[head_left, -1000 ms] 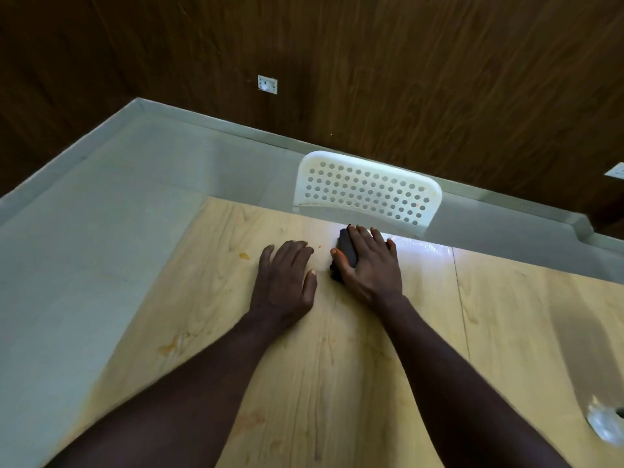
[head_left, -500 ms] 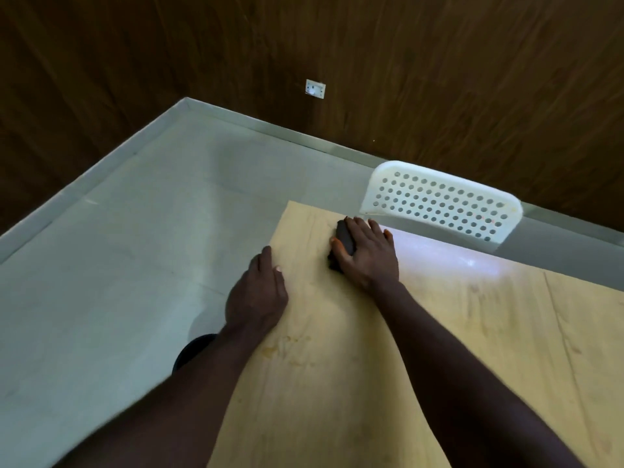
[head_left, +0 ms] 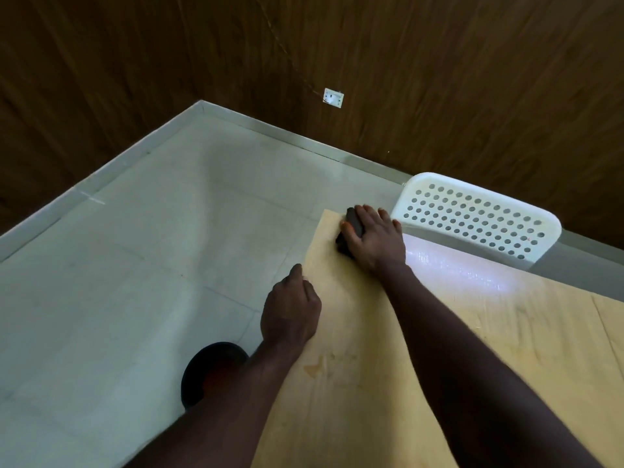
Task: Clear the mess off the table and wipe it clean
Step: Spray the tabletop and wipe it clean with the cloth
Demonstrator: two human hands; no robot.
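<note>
We grip a dark sponge [head_left: 352, 223] under our right hand [head_left: 375, 238] on the table [head_left: 371, 373]; our left hand [head_left: 291, 312] curls nearby at the edge, and we cannot tell its hold.

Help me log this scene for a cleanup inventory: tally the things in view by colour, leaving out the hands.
White: 2, chair and wall socket
Black: 2, wiping pad and round object on the floor
Light wood: 1, table
Total: 5
</note>
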